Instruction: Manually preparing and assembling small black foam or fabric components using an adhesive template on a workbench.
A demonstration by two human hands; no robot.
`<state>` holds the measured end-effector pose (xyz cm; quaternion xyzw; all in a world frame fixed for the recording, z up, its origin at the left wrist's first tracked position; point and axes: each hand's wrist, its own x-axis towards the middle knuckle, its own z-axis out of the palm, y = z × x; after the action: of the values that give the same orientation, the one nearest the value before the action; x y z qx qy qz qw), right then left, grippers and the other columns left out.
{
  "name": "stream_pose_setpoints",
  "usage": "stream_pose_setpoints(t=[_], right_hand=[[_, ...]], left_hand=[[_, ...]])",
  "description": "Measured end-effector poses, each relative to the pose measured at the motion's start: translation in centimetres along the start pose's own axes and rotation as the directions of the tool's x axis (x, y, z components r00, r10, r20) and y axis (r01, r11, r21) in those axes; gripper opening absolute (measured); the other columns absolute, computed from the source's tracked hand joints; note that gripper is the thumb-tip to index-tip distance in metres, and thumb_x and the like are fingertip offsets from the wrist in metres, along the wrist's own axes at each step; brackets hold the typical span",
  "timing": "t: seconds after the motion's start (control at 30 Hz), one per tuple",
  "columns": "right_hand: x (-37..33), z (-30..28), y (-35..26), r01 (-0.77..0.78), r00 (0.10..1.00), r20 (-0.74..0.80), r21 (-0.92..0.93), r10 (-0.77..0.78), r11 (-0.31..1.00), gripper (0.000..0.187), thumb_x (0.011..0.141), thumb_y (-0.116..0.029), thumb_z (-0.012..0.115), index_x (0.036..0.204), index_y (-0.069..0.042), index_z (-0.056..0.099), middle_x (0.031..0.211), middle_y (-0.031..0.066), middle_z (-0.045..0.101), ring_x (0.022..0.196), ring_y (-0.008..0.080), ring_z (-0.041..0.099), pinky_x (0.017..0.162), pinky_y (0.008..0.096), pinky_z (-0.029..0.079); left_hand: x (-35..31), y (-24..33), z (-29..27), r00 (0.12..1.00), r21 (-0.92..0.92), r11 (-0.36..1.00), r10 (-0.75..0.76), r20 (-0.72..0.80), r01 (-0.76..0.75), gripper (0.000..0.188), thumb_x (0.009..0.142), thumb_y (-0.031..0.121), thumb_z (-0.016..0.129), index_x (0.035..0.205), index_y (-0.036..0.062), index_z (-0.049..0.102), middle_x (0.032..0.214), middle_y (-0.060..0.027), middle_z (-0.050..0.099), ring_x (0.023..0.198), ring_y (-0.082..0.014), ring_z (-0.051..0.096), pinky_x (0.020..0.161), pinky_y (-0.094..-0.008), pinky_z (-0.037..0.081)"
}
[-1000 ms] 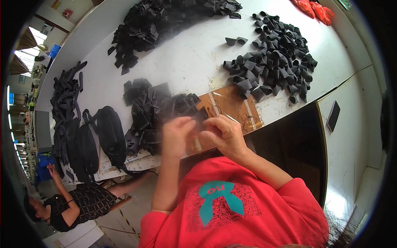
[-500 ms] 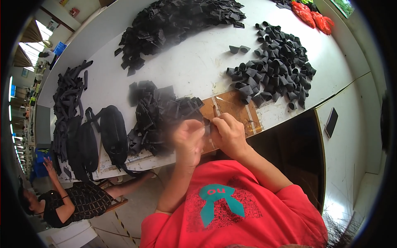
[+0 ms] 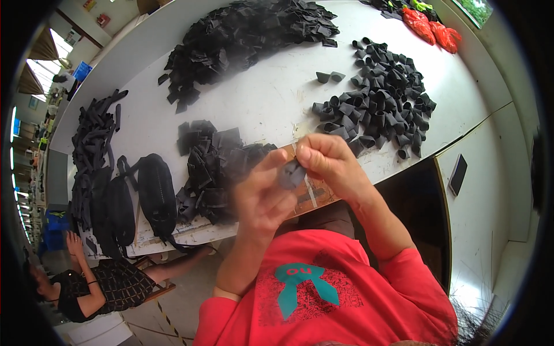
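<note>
A small dark grey fabric piece (image 3: 292, 175), bent into a curve, is held up between my two hands over the table's near edge. My right hand (image 3: 333, 164) pinches its upper edge between thumb and fingers. On the other side, my left hand (image 3: 262, 193) has its fingers curled about the piece, slightly blurred. Under and beside the hands lies a brown board (image 3: 314, 193) with pale tape strips. Just left of them is a heap of flat dark fabric pieces (image 3: 216, 147); beyond my right hand lies a pile of curled, cone-like pieces (image 3: 384, 95).
A large heap of dark pieces (image 3: 242, 37) covers the table's far side. Rolled strips (image 3: 92, 138) and black bags (image 3: 157, 187) lie left, near a seated person (image 3: 95, 285). Red plastic bags (image 3: 430, 32) sit far right; a phone (image 3: 458, 175) lies on the right-hand surface.
Both hands have risen slightly away from the board, and the fabric piece now shows plainly between them. The left hand's fingers have spread more. The seated person's hand has lowered.
</note>
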<state>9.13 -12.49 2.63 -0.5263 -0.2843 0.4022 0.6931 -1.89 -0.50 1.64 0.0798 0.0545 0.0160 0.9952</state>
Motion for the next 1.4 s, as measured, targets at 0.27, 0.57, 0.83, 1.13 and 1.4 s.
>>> stream_pose_setpoints(t=[0.27,0.57,0.83,1.13,1.4], right_hand=[[0.8,-1.9,3.7,0.069,0.997,-0.022,-0.215,-0.075,0.974,0.033,0.089,-0.03,0.052,0.073,-0.001,0.054,0.059,-0.0031,0.042,0.056,0.0043,0.04,0.048,0.0211,0.034],[-1.6,0.0,2.0,0.396,0.791,-0.03,-0.736,-0.611,0.549,0.038,0.07,-0.024,0.071,0.096,-0.001,0.056,0.081,0.0097,0.055,0.063,0.0189,0.054,0.054,0.0268,0.044],[-1.1,-0.5,1.9,0.293,0.881,-0.127,-0.61,-0.456,0.736,0.011,0.076,-0.008,0.065,0.082,0.0,0.061,0.072,0.0058,0.056,0.06,0.0114,0.053,0.052,0.0237,0.042],[-0.4,0.1,1.9,0.38,0.786,-0.003,-0.787,-0.618,0.486,0.012,0.071,-0.007,0.067,0.078,-0.002,0.058,0.07,0.0087,0.053,0.058,0.0226,0.053,0.05,0.0312,0.042],[-0.3,-0.1,3.4,0.409,0.748,-0.041,-0.757,-0.662,0.509,0.012,0.071,-0.006,0.066,0.079,-0.002,0.057,0.07,0.0093,0.053,0.058,0.0238,0.054,0.05,0.0313,0.042]], left_hand=[[1.3,-1.8,-2.1,0.83,0.827,0.466,0.558,0.0,-0.313,0.026,0.082,0.004,0.056,0.108,-0.0006,0.051,0.087,-0.0095,0.058,0.067,-0.0093,0.051,0.059,-0.0176,0.041],[2.2,-1.0,-1.3,0.776,0.881,0.076,0.513,0.367,-0.467,0.015,0.077,-0.001,0.059,0.092,-0.0011,0.061,0.088,-0.0076,0.06,0.082,-0.0139,0.056,0.074,-0.0243,0.044],[2.1,-0.4,-0.3,0.783,0.882,-0.306,0.417,0.462,-0.357,0.011,0.081,-0.001,0.056,0.089,0.0002,0.063,0.082,-0.0058,0.058,0.075,-0.012,0.053,0.067,-0.0218,0.043],[2.0,-0.1,-0.9,0.736,0.871,-0.336,0.473,0.484,-0.358,0.007,0.083,-0.001,0.053,0.085,-0.0016,0.06,0.077,-0.0064,0.057,0.07,-0.0126,0.052,0.064,-0.0225,0.042],[2.2,-0.4,-0.5,0.75,0.861,-0.285,0.426,0.507,-0.421,0.009,0.082,0.003,0.056,0.088,-0.0016,0.061,0.082,-0.0075,0.056,0.075,-0.0131,0.053,0.067,-0.0223,0.042]])
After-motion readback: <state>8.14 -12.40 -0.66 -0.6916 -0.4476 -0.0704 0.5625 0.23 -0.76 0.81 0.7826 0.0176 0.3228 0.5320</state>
